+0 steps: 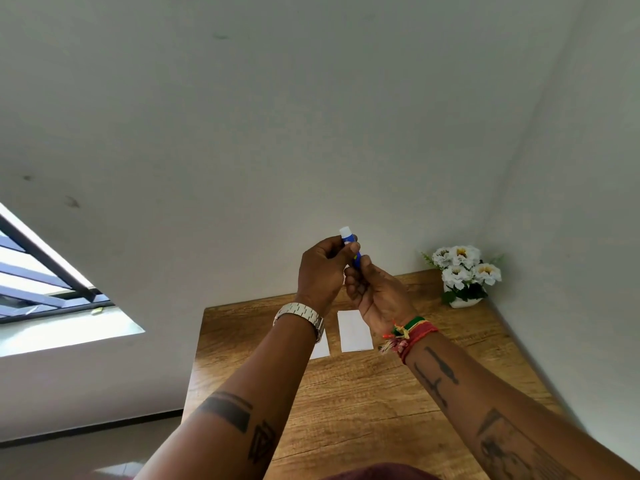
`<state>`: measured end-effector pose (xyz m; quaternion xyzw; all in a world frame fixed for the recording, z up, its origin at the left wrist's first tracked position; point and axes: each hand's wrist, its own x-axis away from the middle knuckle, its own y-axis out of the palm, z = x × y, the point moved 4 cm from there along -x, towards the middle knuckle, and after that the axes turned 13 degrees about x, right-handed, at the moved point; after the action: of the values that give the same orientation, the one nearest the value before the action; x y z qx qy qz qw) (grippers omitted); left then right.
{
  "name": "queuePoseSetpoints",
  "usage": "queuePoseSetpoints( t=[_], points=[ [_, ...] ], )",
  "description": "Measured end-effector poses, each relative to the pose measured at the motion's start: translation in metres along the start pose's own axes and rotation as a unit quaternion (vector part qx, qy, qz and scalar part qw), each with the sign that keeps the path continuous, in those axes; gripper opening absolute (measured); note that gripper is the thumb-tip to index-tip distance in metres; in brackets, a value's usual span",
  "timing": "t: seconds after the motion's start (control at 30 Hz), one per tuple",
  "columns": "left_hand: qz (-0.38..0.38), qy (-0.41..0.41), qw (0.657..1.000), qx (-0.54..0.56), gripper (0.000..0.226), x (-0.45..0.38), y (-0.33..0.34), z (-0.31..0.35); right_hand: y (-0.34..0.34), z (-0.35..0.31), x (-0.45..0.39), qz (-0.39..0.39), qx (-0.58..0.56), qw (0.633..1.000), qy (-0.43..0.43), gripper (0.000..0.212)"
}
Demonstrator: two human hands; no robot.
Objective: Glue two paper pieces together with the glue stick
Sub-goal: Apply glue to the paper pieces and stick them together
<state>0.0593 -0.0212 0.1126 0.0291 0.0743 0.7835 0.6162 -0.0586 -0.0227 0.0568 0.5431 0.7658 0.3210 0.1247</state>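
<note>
Both hands hold a blue glue stick (350, 243) with a white end raised above the wooden table (363, 393). My left hand (322, 268) grips its upper part, fingers curled round it. My right hand (372, 289) grips the lower part from below. Two white paper pieces lie flat on the table under the hands: one (355, 330) in plain view, the other (321, 348) mostly hidden behind my left wrist and watch.
A white pot of white flowers (462, 275) stands in the table's far right corner against the walls. A window with dark bars (45, 282) is at the left. The floor lies left of the table.
</note>
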Motion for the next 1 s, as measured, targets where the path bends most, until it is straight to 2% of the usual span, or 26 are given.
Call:
queuePoseSetpoints(
  t=[0.17,0.4,0.5,0.6,0.7,0.87,1.0],
  points=[
    [-0.002,-0.002,1.000,-0.010,0.025,0.0036,0.0015,0.0024,0.0034,0.0044,0.0009,-0.004,0.011,1.000,0.027,0.054],
    [0.011,0.006,1.000,-0.013,0.017,0.0049,0.0009,0.0025,-0.0020,-0.0015,-0.0003,0.005,-0.009,1.000,-0.008,0.031],
    [0.005,0.006,1.000,-0.017,0.012,0.0040,0.0035,0.0041,-0.0022,0.0003,-0.0011,0.011,-0.003,1.000,0.013,0.042],
    [0.003,0.006,1.000,-0.027,0.021,0.0037,0.0057,0.0059,0.0015,0.0036,-0.0016,0.027,0.026,0.998,0.046,0.052],
    [0.011,0.005,0.999,-0.032,0.025,0.0050,0.0064,0.0053,0.0042,0.0043,-0.0008,0.041,-0.001,0.999,0.035,0.059],
    [0.022,0.008,0.999,-0.024,0.025,0.0042,0.0034,0.0047,0.0055,-0.0036,0.0010,0.010,-0.032,0.999,-0.018,0.045],
    [0.014,0.013,0.999,-0.025,0.025,0.0037,0.0056,0.0057,0.0022,-0.0011,0.0002,0.011,-0.031,0.999,-0.001,0.045]
  ],
)
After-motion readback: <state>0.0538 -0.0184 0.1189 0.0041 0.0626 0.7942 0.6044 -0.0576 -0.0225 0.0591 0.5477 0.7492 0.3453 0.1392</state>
